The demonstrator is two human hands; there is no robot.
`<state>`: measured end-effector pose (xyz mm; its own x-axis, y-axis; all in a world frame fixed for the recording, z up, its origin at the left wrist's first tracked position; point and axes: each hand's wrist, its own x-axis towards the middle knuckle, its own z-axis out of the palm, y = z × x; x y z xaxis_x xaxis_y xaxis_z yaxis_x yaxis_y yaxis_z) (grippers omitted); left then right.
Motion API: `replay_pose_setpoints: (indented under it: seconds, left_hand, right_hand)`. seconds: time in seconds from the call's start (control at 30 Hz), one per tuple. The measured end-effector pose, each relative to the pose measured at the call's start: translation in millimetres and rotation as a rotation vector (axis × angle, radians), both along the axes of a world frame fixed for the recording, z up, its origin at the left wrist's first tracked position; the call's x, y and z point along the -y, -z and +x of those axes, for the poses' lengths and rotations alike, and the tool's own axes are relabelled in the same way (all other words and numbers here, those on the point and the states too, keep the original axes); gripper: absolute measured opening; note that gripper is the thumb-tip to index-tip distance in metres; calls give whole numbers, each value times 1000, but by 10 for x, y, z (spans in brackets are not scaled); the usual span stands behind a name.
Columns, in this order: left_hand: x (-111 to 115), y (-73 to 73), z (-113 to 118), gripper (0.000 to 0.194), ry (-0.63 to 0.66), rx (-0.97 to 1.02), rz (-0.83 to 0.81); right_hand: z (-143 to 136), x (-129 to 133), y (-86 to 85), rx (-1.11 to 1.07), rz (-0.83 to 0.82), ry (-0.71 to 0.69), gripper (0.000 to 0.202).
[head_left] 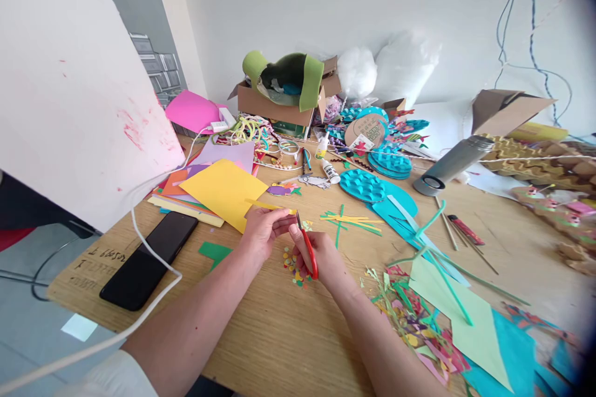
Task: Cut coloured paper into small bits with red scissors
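Note:
My left hand (263,229) pinches a narrow yellow paper strip (267,205) that sticks out to the left above a yellow sheet. My right hand (319,254) grips red-handled scissors (309,251), their blades pointing up at the strip's right end near my left fingertips. Under my hands lies a scatter of small coloured paper bits (291,267), partly covered by the right hand. Several thin yellow and green paper strips (354,221) lie crossed on the wooden table (279,329) just to the right.
A black phone (149,260) with a white cable (161,260) over it lies at left, near stacked coloured paper (226,189). Glue bottles (330,171), blue egg-carton pieces (363,184) and a steel flask (451,164) stand or lie behind. Paper scraps (414,322) spread at right.

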<state>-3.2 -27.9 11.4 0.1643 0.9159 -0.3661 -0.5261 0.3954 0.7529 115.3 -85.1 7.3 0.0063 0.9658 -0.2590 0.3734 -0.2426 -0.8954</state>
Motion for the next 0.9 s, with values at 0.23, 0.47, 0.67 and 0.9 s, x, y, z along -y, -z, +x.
replay_pose_setpoints:
  seconds: [0.23, 0.47, 0.67, 0.9]
  left_hand:
    - [-8, -2, -10, 17, -9, 49, 2]
    - [1, 3, -3, 17, 6, 57, -3]
    - [-2, 8, 3, 16, 10, 56, 4]
    - [6, -10, 4, 15, 8, 62, 7]
  right_hand:
    - [4, 9, 17, 44, -2, -17, 61]
    - [-3, 12, -14, 23, 4, -4, 58]
    - [1, 0, -11, 24, -2, 7, 57]
    - [2, -1, 10, 2, -13, 11, 56]
